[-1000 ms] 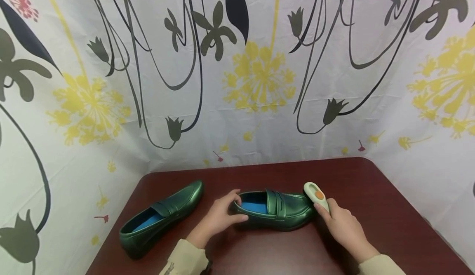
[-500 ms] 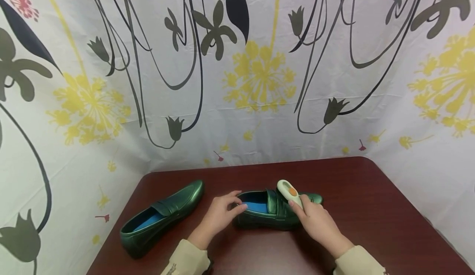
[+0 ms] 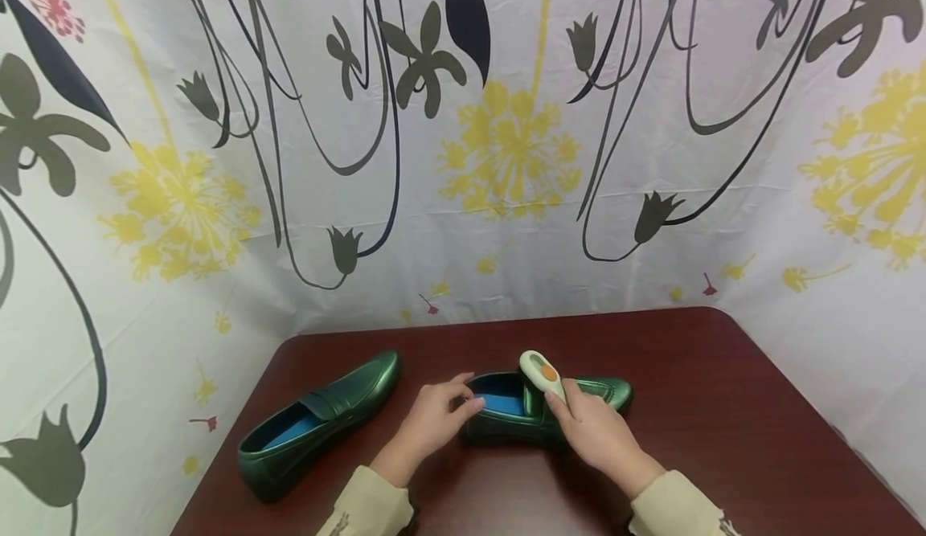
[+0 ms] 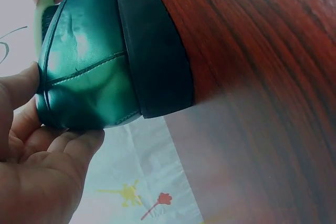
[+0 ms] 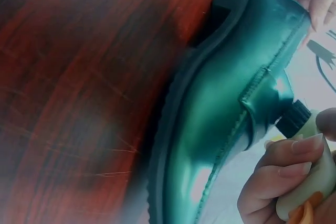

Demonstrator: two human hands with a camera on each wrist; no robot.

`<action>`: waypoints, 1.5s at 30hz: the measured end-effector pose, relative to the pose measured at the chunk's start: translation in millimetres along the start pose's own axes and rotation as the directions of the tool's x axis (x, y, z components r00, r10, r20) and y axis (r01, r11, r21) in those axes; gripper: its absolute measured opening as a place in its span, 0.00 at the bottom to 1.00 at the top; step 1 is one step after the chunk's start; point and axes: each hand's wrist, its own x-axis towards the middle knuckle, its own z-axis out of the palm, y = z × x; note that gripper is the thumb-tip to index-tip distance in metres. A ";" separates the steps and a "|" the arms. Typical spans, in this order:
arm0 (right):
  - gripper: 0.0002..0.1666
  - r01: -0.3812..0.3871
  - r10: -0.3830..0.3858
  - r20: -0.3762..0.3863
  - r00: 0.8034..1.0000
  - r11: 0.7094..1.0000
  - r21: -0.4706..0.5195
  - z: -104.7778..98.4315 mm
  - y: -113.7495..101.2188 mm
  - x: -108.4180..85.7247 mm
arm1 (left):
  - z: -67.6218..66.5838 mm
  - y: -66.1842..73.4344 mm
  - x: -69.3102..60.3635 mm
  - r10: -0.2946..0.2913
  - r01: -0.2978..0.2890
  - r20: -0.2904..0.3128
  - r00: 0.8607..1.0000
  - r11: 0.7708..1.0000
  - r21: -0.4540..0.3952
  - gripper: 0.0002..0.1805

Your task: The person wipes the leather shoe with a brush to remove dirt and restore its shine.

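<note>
A metallic green loafer (image 3: 506, 433) with a blue insole lies on its sole on the table, toe to the right. My left hand (image 3: 428, 425) grips it at the heel; the left wrist view shows fingers behind the heel (image 4: 89, 77) and the thumb at the rim. In my right hand (image 3: 599, 438) is a small pale green brush (image 3: 536, 367) with an orange part. Its dark bristles (image 5: 294, 119) touch the upper by the strap (image 5: 262, 100), as the right wrist view shows. That hand hides part of the loafer's front in the head view.
The matching green loafer (image 3: 314, 415) lies at the left, toe pointing to the back right. The dark red wooden table (image 3: 745, 439) has a rounded far corner. A white curtain (image 3: 463, 279) with printed flowers hangs behind and along both sides.
My right hand has brought the brush leftward from the loafer's toe to its strap. The left hand stays at the heel, its thumb a little higher at the rim.
</note>
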 end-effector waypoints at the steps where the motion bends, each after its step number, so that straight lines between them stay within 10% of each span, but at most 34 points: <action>1: 0.22 0.000 0.000 -0.002 1.000 1.000 -0.009 0.4 0.7 -0.6 | 0.1 0.4 0.3 -0.003 0.003 0.006 1.000 1.000 0.002 0.14; 45: 0.29 -0.057 0.057 0.007 0.998 0.998 -0.013 -1.7 30.8 -8.8 | 1.2 3.3 -0.7 -0.039 0.039 0.003 0.999 0.999 -0.005 0.12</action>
